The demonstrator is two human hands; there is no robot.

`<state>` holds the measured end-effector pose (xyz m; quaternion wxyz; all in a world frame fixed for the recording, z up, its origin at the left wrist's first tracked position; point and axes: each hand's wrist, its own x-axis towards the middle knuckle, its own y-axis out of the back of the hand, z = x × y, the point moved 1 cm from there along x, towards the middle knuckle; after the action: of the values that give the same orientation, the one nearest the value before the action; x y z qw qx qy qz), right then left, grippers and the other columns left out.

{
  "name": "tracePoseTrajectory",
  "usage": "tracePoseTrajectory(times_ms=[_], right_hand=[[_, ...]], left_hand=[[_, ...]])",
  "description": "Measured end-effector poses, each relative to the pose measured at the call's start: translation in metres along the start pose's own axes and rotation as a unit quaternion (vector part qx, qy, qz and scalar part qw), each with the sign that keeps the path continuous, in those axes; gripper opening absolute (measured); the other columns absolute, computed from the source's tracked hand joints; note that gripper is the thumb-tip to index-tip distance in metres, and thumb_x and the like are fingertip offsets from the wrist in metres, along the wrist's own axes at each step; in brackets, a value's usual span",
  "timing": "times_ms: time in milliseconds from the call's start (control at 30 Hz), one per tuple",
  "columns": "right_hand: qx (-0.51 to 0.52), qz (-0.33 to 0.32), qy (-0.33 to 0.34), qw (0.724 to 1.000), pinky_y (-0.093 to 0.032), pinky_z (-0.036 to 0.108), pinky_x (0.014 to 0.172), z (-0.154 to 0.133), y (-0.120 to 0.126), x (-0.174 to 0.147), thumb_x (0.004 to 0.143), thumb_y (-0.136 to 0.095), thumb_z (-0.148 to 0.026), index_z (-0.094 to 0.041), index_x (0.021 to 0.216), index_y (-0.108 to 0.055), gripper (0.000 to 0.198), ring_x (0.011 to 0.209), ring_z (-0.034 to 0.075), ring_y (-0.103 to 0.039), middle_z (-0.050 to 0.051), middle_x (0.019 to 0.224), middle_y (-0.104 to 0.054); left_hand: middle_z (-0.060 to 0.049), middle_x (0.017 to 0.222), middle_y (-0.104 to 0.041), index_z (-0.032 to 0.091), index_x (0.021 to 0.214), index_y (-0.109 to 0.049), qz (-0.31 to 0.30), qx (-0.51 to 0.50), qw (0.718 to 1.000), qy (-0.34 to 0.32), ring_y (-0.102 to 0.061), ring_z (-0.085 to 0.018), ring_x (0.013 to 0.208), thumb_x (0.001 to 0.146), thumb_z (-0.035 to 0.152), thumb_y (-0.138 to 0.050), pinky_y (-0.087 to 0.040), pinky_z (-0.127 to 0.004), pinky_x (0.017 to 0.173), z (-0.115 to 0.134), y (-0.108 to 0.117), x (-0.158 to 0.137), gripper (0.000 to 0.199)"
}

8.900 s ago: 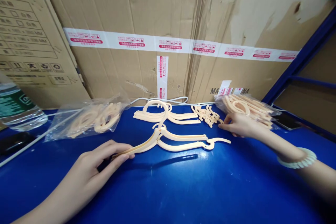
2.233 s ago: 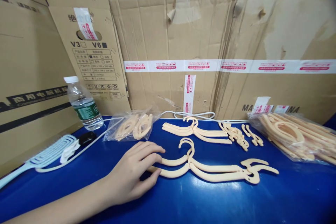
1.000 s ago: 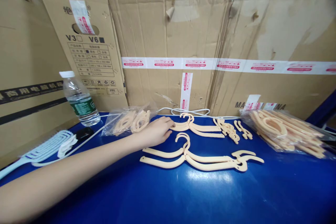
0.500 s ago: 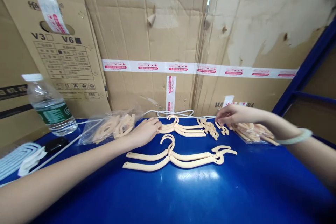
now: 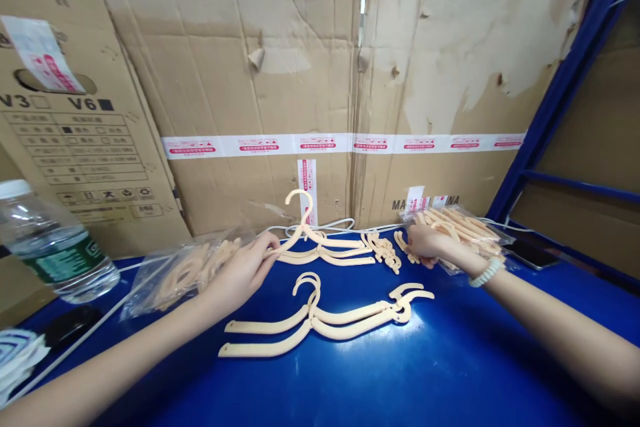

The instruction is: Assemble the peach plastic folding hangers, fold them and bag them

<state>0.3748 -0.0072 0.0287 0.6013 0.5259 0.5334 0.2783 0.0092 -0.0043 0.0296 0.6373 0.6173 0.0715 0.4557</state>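
Note:
My left hand (image 5: 250, 263) pinches the left arm of a beige clothes hanger (image 5: 304, 219), its hook raised above the others. Just beneath it, more hangers (image 5: 350, 261) lie on the blue tabletop (image 5: 330, 387). Nearer to me lie two hangers (image 5: 350, 332) side by side, with curved hook pieces (image 5: 413, 292) at their right ends. My right hand (image 5: 430, 243) has its fingers curled down at a few small beige pieces (image 5: 401, 241); its fingertips are partly hidden, so what they grip is unclear. Between the hands sits a heap of small hook pieces (image 5: 385, 251).
A clear bag of beige parts (image 5: 185, 273) lies at left, another bag (image 5: 463, 223) behind my right hand. A water bottle (image 5: 60, 253), a black object (image 5: 73, 327) and a white cable (image 5: 100, 327) are at left. A dark phone-like slab (image 5: 531, 253) lies right; cardboard (image 5: 225, 93) stands behind.
My left hand has lifted one hanger, so its hook now stands higher than the others. My right hand has dropped lower and its fingers have curled in. The camera view has shifted.

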Motion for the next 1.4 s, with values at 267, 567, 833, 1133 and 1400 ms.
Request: tracePoseTrajectory(times_ms=[267,567,833,1133,1400], right_hand=[[0.098,0.033,0.111,0.988,-0.042,0.024,0.044,0.02,0.035,-0.016,0.086,-0.066,-0.035,-0.015,0.067,-0.057,0.029,0.047,0.013,-0.057,0.001,0.053,-0.06],[0.603,-0.081,0.245,0.755,-0.051,0.022,0.045,-0.021,-0.043,-0.094,0.077,-0.075,-0.05,-0.018,0.087,-0.052,0.041,0.053,0.014,-0.067,0.005,0.076,-0.07],[0.663,-0.113,0.23,0.703,-0.046,0.02,0.051,-0.024,-0.075,-0.097,0.074,-0.081,-0.038,-0.015,0.086,-0.065,0.03,0.055,0.009,-0.06,0.001,0.067,-0.065],[0.653,-0.131,0.217,0.714,-0.048,0.021,0.057,-0.02,-0.076,-0.099,0.065,-0.087,-0.025,-0.016,0.085,-0.07,0.028,0.061,0.009,-0.058,0.0,0.071,-0.064],[0.612,-0.178,0.24,0.733,-0.049,0.024,0.059,-0.022,-0.081,-0.102,0.074,-0.081,-0.033,-0.015,0.079,-0.065,0.025,0.06,0.01,-0.058,0.001,0.069,-0.065]], left_hand=[[-0.004,0.09,-0.07,0.022,0.102,-0.051,0.074,-0.142,0.985,0.056,-0.072,-0.019,0.083,0.095,0.032,-0.045,-0.061,-0.028,0.074,0.017,0.001,-0.062,0.013],[0.001,0.097,-0.074,0.029,0.108,-0.06,0.106,-0.055,0.992,0.036,-0.074,-0.016,0.081,0.095,0.038,-0.047,-0.06,-0.018,0.076,0.04,-0.007,-0.103,0.02],[0.0,0.103,-0.071,0.03,0.114,-0.056,0.048,-0.066,0.997,0.019,-0.071,-0.016,0.088,0.096,0.029,-0.046,-0.058,-0.02,0.08,0.036,-0.008,-0.102,0.02],[0.001,0.105,-0.069,0.029,0.116,-0.057,0.027,-0.083,0.996,0.024,-0.069,-0.017,0.089,0.095,0.025,-0.049,-0.057,-0.026,0.083,0.037,-0.014,-0.106,0.022],[0.0,0.111,-0.069,0.029,0.117,-0.057,0.016,-0.092,0.996,0.012,-0.067,-0.018,0.097,0.096,0.023,-0.048,-0.055,-0.03,0.088,0.04,-0.014,-0.105,0.023]])
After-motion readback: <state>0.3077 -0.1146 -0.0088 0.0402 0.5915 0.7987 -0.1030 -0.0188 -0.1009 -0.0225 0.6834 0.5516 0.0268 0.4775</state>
